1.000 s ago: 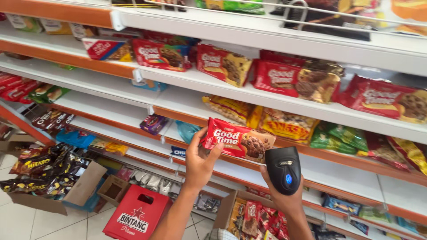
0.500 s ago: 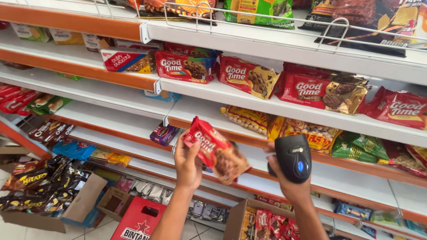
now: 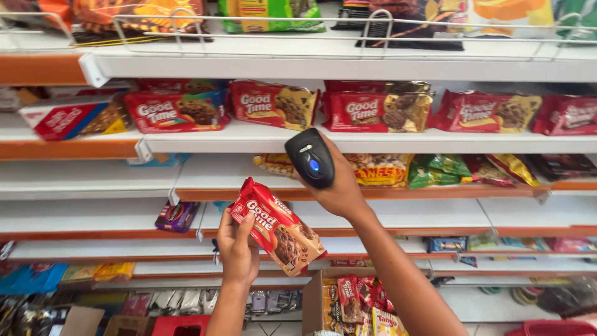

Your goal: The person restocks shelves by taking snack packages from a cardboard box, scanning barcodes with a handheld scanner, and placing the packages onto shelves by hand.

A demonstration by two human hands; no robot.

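Note:
My left hand (image 3: 238,249) holds a red cookie packet (image 3: 278,226) with a picture of chocolate-chip cookies, tilted so its long side slants down to the right. My right hand (image 3: 341,186) grips a black handheld scanner (image 3: 310,157) with a small blue light, raised just above and to the right of the packet. Both are in front of the white shelves (image 3: 348,140) with orange edges.
Matching red cookie packets (image 3: 273,104) lie in a row on the shelf behind. Yellow and green snack bags (image 3: 438,170) sit one shelf lower. An open cardboard box (image 3: 323,298) with several red packets stands below. The top wire-railed shelf (image 3: 249,25) holds more bags.
The view has shifted left and up. My left hand turned the packet from face-on to tilted and lowered it. The scanner rose and moved left, closer above the packet.

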